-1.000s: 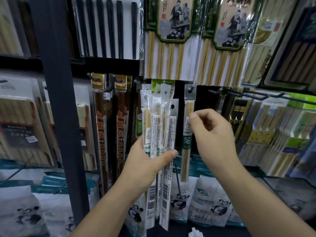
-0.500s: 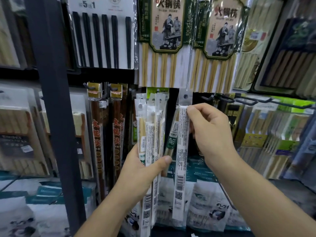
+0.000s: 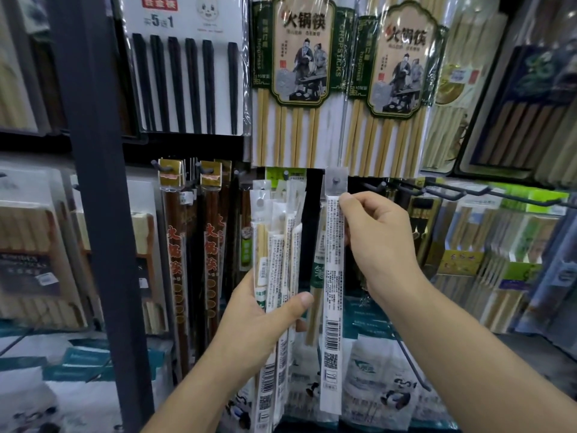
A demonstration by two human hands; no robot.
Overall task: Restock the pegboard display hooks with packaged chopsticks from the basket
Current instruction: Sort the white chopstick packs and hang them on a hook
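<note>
My left hand (image 3: 265,317) grips a bundle of several long clear chopstick packs (image 3: 278,245), held upright in front of the pegboard. My right hand (image 3: 374,245) pinches the upper part of a single chopstick pack (image 3: 332,307), its white label side facing me. That pack's hang hole sits on the tip of a display hook (image 3: 335,180). Behind it hangs another pack with a green label (image 3: 318,273). No basket is in view.
A dark upright shelf post (image 3: 96,198) stands at left. Brown chopstick packs (image 3: 175,260) hang beside it. Large bamboo chopstick packs (image 3: 296,89) hang above. Bare black hooks (image 3: 437,190) jut out at right. Panda-print bags (image 3: 374,389) sit below.
My right hand took one pack away from the bundle, raised it and brought its hang hole onto the hook tip. The left hand and bundle rose a little.
</note>
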